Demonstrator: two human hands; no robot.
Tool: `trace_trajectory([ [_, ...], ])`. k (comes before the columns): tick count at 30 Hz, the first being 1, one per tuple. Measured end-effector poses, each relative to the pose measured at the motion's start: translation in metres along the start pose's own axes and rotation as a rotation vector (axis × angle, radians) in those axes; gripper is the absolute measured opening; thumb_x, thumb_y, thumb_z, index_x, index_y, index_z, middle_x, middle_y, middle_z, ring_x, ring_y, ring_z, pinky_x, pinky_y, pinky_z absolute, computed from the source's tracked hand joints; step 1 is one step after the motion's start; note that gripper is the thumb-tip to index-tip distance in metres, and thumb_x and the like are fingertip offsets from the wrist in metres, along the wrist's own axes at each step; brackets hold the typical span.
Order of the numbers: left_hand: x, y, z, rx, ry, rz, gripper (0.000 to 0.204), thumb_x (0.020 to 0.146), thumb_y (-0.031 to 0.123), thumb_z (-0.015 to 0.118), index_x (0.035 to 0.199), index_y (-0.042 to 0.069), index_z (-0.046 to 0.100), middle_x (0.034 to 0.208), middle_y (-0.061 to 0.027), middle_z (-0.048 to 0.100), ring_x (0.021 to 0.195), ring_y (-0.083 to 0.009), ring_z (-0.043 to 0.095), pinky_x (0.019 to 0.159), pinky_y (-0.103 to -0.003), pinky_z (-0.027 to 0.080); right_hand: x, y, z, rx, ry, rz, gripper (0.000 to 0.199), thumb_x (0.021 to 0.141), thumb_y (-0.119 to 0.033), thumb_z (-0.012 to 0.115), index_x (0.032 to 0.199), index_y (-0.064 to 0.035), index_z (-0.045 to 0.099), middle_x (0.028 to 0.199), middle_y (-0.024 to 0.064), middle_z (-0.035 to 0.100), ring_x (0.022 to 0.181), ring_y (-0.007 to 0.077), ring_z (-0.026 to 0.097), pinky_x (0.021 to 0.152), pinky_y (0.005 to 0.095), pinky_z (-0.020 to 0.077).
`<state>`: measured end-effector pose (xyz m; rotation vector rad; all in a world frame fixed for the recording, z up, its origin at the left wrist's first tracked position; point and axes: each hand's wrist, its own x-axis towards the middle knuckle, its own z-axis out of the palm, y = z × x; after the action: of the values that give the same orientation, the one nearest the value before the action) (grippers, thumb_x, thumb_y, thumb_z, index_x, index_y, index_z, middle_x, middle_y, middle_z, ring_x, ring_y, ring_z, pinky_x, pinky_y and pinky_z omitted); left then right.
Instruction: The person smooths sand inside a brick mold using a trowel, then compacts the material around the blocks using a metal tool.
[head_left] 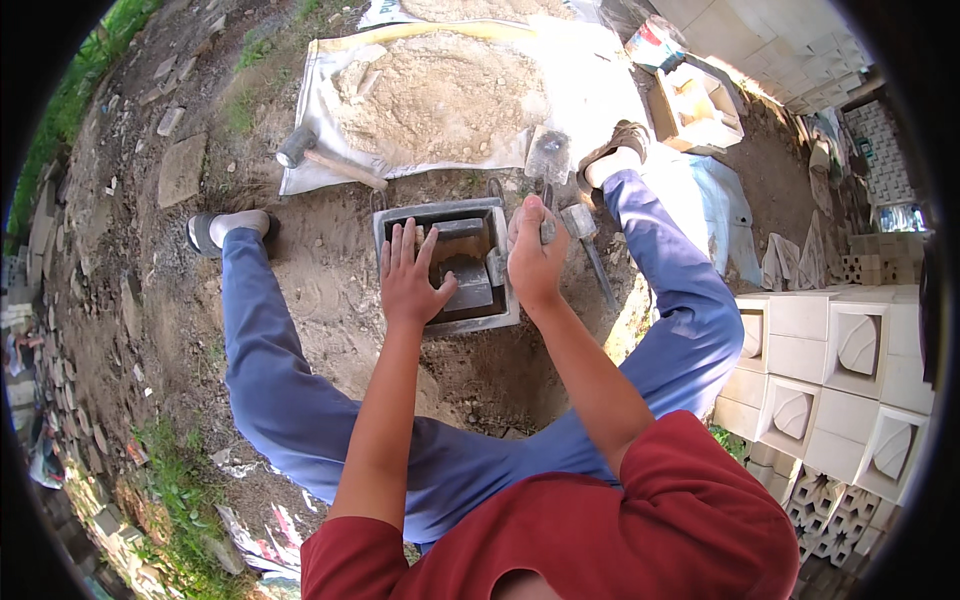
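A grey metal box mold sits on the dirt between my legs. Inside it are a dark block-shaped core and some brown material. My left hand lies with fingers spread over the mold's left side, its thumb reaching toward the core. At the right rim my right hand is closed with the thumb up, around something greyish that is mostly hidden. Just beyond that hand lies a flat-bladed trowel. A mallet with a long grey handle rests to its right.
A hammer with a wooden handle lies by a white sheet heaped with sandy powder. At the far right stand a pale hollow block and a bucket. Patterned blocks are stacked on my right.
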<state>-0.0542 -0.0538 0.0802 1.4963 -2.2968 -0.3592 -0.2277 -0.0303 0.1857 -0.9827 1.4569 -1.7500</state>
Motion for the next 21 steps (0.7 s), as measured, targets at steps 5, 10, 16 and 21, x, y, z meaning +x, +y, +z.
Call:
trace_trajectory([
  [5,-0.001,0.005,0.005,-0.018,0.014,0.019,0.082,0.076,0.039,0.071,0.151,0.027,0.044,0.164,-0.0093,0.029,0.153,-0.0291,0.021,0.126,-0.045,0.017,-0.003,0.019,-0.002,0.046,0.084,-0.001,0.044,0.109,-0.03,0.047,0.07,-0.0099,0.041,0.064,-0.0061,0.038,0.058,0.0046,0.031,0.052,0.0247,0.0246],
  [10,-0.002,-0.001,-0.002,0.0,0.009,-0.018,0.08,0.076,0.036,0.072,0.151,0.027,0.045,0.163,-0.0083,0.03,0.152,-0.0289,0.024,0.125,-0.045,0.019,0.012,0.009,0.005,0.04,0.004,0.006,0.04,0.108,-0.024,0.048,0.075,-0.0016,0.053,0.065,-0.003,0.048,0.062,0.0079,0.041,0.056,0.028,0.0331],
  [16,-0.001,-0.001,-0.001,-0.01,0.006,-0.015,0.082,0.076,0.04,0.072,0.151,0.027,0.044,0.164,-0.0093,0.028,0.153,-0.029,0.021,0.125,-0.045,0.017,0.032,0.017,0.014,0.01,0.043,0.068,0.042,0.108,-0.023,0.047,0.071,-0.0039,0.05,0.065,-0.0045,0.045,0.06,0.0068,0.038,0.054,0.0279,0.0299],
  [21,0.001,0.002,-0.002,-0.046,0.042,0.012,0.079,0.077,0.037,0.071,0.151,0.026,0.045,0.163,-0.0093,0.029,0.152,-0.03,0.024,0.125,-0.045,0.018,0.02,0.032,0.003,0.19,0.1,-0.015,0.041,0.109,-0.021,0.046,0.071,-0.0057,0.049,0.064,-0.0057,0.041,0.06,0.0045,0.035,0.053,0.0255,0.0272],
])
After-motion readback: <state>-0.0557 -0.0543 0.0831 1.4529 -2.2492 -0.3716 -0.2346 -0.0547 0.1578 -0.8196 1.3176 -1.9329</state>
